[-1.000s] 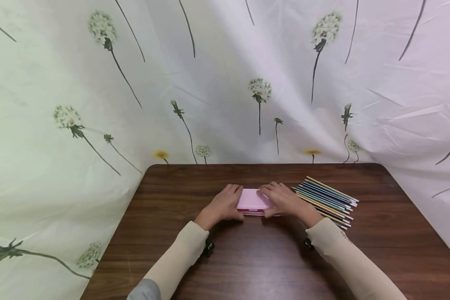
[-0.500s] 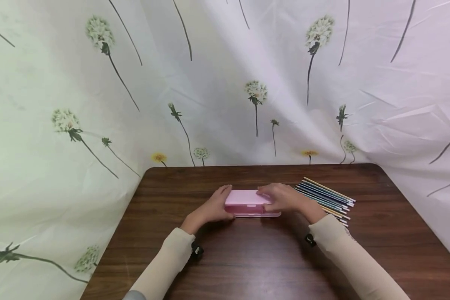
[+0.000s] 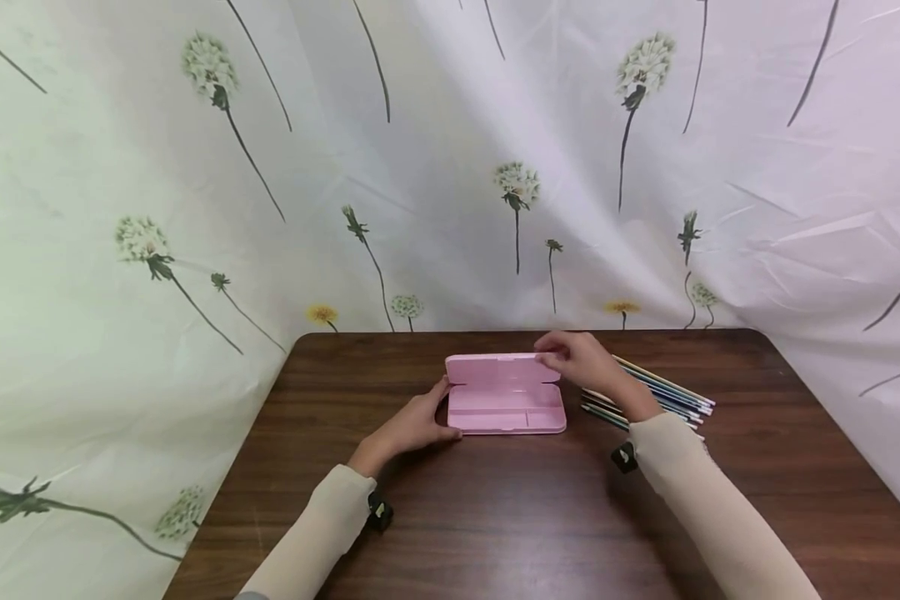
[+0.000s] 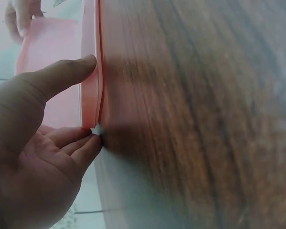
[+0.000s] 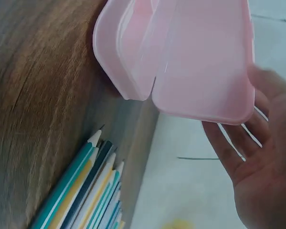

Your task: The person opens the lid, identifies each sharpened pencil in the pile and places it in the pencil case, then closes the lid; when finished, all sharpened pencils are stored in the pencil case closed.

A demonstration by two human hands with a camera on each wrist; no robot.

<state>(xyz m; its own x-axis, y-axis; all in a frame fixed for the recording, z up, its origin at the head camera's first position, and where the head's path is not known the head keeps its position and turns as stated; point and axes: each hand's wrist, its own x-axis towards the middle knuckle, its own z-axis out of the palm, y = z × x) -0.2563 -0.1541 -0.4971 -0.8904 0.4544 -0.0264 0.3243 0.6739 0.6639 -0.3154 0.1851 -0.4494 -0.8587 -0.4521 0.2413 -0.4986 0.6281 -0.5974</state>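
A pink plastic pencil case [image 3: 487, 398] stands on the brown table with its lid [image 3: 487, 370] swung up at the back. Its tray shows dividers and nothing inside. My left hand [image 3: 411, 423] holds the case's left end; in the left wrist view the thumb lies on the front wall and the fingers reach round the end. With its thumb on the inner side and fingers behind, my right hand [image 5: 267, 152] pinches the lid's free edge near the right corner. Several pencils [image 5: 83, 191] lie beside the case, partly hidden under the right forearm in the head view.
The wood-grain table [image 3: 495, 517] has its far edge against a hanging white cloth [image 3: 435, 167] printed with dandelions. The pencils lie side by side at a slant to the right of the case, points toward it.
The case has gone from closed to open: my right hand has lifted the lid up and back. My left hand has shifted left and stays on the case's left end.
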